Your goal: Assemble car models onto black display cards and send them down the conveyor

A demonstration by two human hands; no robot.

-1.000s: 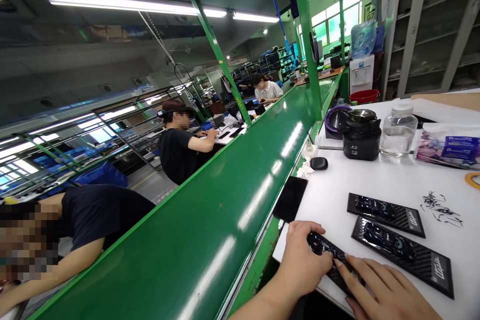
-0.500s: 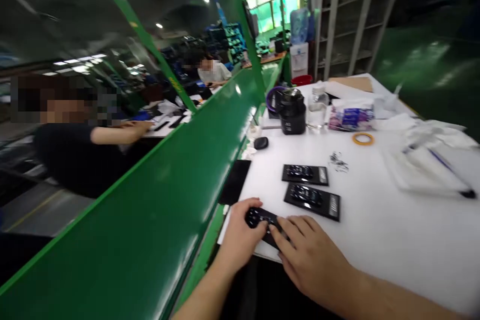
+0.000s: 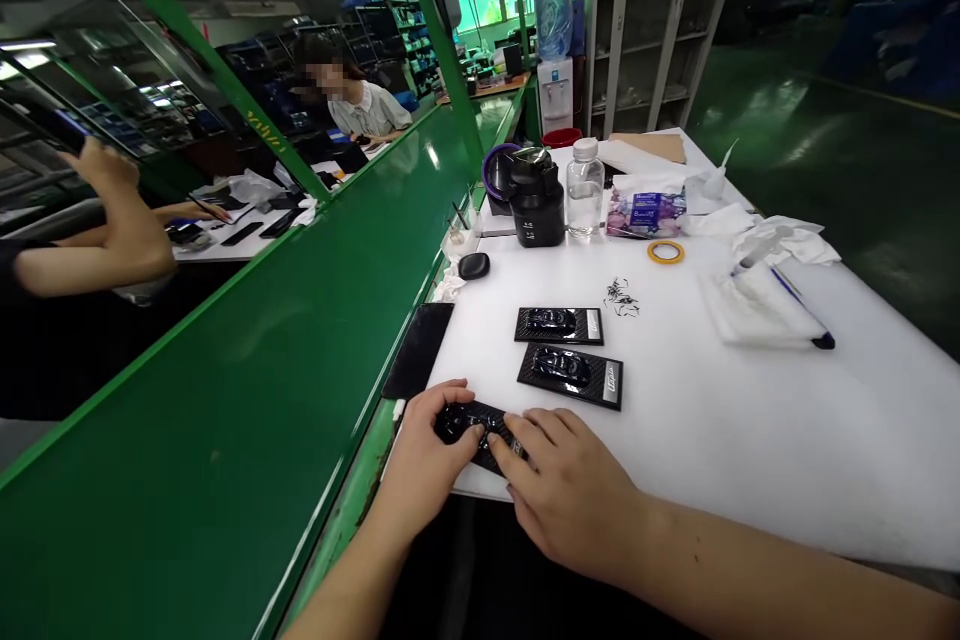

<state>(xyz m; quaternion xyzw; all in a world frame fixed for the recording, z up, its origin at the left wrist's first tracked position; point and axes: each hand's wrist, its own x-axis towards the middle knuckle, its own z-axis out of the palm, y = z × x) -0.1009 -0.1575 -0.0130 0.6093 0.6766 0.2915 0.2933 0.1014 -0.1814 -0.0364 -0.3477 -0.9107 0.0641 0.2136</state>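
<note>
The green conveyor belt [image 3: 262, 340] ran along the outer side of the left hand [image 3: 427, 455], and the white table [image 3: 750, 420] spread ahead of and beyond the right hand [image 3: 570, 495]. A black sheet [image 3: 418, 350] lay just ahead of the left hand, and two matching panels [image 3: 571, 372] lay just ahead of the right. Between both hands, at the table's near edge, sat the black panel [image 3: 480, 422]. The left hand curled closed over one end, and the right lay half-closed on the other, fingertips pressing on top. It looked light, thin, stiff and glossy, so likely slippery and best gripped by its long edges.
</note>
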